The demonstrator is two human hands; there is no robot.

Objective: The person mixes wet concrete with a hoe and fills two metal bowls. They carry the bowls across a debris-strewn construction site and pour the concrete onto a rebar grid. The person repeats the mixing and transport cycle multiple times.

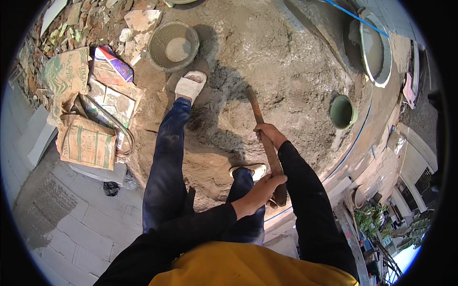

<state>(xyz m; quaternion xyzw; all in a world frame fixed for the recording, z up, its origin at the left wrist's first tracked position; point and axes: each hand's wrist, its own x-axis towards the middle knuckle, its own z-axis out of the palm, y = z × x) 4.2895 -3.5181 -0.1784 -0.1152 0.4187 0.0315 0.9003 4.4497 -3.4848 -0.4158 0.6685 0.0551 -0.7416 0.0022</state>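
Note:
A long brown wooden tool handle (265,138) slants across the middle of the view, its far end reaching wet grey mortar (296,76). The tool's head is not distinguishable there, so its kind cannot be told. My right hand (270,135) is closed around the handle partway along. Nearer my body, my left hand (260,194) wraps the thick butt end. One foot, in a pale sandal (191,85), stands on the mortar's left side; the other sandal (257,170) is partly hidden behind my leg.
A mortar-smeared bucket (172,46) stands beyond my left foot. At right are a green bucket (343,112), a large tub (376,50) of greyish liquid and a blue hose (355,138). Torn paper sacks (88,140) and rubble (78,19) lie left, beside pale paving (98,209).

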